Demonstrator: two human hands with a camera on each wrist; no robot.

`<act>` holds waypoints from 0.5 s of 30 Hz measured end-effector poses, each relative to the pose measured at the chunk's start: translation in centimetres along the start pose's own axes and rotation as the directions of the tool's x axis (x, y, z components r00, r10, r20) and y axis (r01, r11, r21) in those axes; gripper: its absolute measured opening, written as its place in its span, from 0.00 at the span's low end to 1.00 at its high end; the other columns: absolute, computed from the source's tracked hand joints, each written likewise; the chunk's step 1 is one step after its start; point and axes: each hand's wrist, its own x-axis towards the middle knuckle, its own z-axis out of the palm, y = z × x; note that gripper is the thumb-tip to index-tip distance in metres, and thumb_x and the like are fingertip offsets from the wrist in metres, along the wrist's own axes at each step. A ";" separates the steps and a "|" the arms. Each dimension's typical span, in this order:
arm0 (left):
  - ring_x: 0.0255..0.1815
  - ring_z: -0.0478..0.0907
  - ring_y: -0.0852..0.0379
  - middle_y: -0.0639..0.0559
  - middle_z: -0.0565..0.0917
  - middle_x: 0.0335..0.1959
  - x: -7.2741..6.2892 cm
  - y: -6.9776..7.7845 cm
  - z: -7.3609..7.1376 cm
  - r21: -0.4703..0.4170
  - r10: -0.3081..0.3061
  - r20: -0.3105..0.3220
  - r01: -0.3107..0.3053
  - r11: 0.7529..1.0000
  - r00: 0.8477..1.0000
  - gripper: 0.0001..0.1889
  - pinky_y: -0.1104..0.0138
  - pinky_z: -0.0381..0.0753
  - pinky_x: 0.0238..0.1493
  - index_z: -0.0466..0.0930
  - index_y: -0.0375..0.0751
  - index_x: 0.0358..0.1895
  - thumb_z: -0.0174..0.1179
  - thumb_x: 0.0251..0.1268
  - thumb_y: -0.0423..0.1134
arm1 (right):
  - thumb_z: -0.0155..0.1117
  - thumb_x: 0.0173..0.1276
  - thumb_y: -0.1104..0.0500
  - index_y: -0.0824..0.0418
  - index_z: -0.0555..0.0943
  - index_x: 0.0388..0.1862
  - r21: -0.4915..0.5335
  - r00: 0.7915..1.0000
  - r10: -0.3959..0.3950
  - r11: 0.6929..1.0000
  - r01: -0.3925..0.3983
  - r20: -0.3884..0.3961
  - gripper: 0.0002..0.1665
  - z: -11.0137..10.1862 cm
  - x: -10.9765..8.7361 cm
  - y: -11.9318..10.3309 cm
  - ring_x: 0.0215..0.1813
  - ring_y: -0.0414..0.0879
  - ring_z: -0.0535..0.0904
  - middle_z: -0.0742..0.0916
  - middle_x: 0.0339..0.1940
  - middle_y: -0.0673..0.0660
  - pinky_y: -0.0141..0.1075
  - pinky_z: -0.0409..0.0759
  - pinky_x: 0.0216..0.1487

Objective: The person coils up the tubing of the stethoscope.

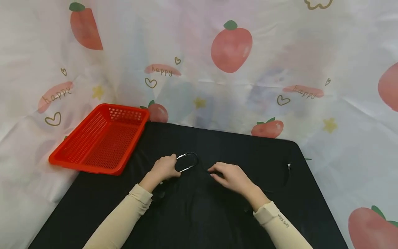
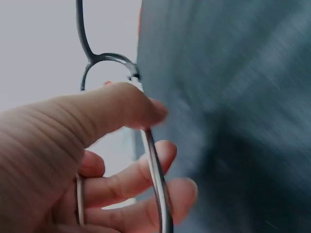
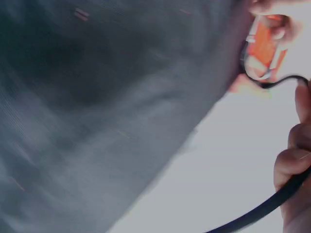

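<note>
A stethoscope lies on the black table top. Its metal ear tubes form a loop, and my left hand grips them with curled fingers. In the left wrist view the thumb and fingers close round the shiny tubes. My right hand pinches the black rubber tubing just right of the loop; the right wrist view shows the fingers on the tubing. The tubing runs right to a small metal end piece.
A red plastic basket stands at the table's back left corner. A white sheet printed with strawberries covers the wall and the surroundings. The table's right edge curves near the metal end piece.
</note>
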 end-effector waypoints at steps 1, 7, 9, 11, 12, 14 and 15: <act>0.25 0.79 0.51 0.49 0.81 0.28 -0.2 0.6 -0.3 0.035 0.022 0.008 -0.022 0.999 1.000 0.25 0.55 0.79 0.29 0.73 0.41 0.40 0.79 0.50 0.48 | 0.69 0.73 0.55 0.49 0.87 0.49 -0.008 0.998 -0.061 0.998 0.061 0.028 0.07 -0.7 0.4 -0.4 0.40 0.34 0.84 0.88 0.44 0.42 0.32 0.82 0.40; 0.22 0.78 0.55 0.52 0.81 0.24 -2.4 6.3 -3.7 0.262 0.285 -0.002 -0.275 0.925 0.958 0.25 0.60 0.77 0.22 0.76 0.44 0.39 0.83 0.47 0.47 | 0.63 0.78 0.51 0.45 0.86 0.44 0.140 0.963 -0.204 0.973 0.181 0.175 0.05 -6.0 4.3 -1.9 0.36 0.31 0.78 0.85 0.39 0.40 0.33 0.79 0.40; 0.18 0.74 0.58 0.56 0.77 0.20 -3.6 8.3 -5.1 0.317 0.392 -0.043 -0.360 0.877 0.919 0.25 0.64 0.72 0.18 0.75 0.44 0.39 0.83 0.47 0.47 | 0.62 0.78 0.52 0.45 0.86 0.44 0.255 0.962 -0.185 0.958 0.131 0.201 0.06 -7.2 5.3 -1.8 0.35 0.35 0.78 0.86 0.39 0.42 0.34 0.79 0.41; 0.15 0.70 0.60 0.59 0.74 0.19 -4.7 9.8 -6.3 0.351 0.481 -0.091 -0.424 0.835 0.872 0.25 0.67 0.67 0.15 0.75 0.45 0.39 0.83 0.48 0.47 | 0.61 0.79 0.54 0.47 0.86 0.44 0.379 0.966 -0.159 0.922 0.072 0.205 0.07 -7.8 5.9 -1.3 0.35 0.40 0.78 0.86 0.39 0.45 0.35 0.78 0.42; 0.15 0.68 0.61 0.60 0.73 0.19 -5.3 10.4 -6.9 0.361 0.510 -0.116 -0.442 0.821 0.852 0.24 0.68 0.65 0.15 0.74 0.45 0.39 0.82 0.49 0.47 | 0.60 0.79 0.56 0.48 0.86 0.44 0.446 0.969 -0.148 0.894 0.046 0.196 0.07 -7.9 6.0 -1.1 0.33 0.43 0.77 0.86 0.37 0.47 0.36 0.78 0.40; 0.14 0.67 0.62 0.61 0.73 0.20 -6.2 11.1 -7.9 0.351 0.541 -0.161 -0.464 0.813 0.826 0.24 0.69 0.62 0.15 0.73 0.46 0.38 0.81 0.51 0.49 | 0.58 0.80 0.60 0.53 0.86 0.43 0.573 0.978 -0.129 0.819 0.011 0.165 0.09 -7.9 6.0 -0.7 0.32 0.47 0.74 0.84 0.34 0.51 0.38 0.76 0.38; 0.14 0.67 0.62 0.61 0.73 0.21 -6.6 11.2 -8.4 0.336 0.547 -0.184 -0.470 0.816 0.817 0.24 0.70 0.62 0.15 0.72 0.47 0.38 0.81 0.52 0.50 | 0.58 0.80 0.60 0.54 0.86 0.43 0.631 0.982 -0.121 0.776 0.004 0.143 0.10 -7.8 6.1 -0.6 0.31 0.47 0.73 0.82 0.31 0.53 0.38 0.75 0.36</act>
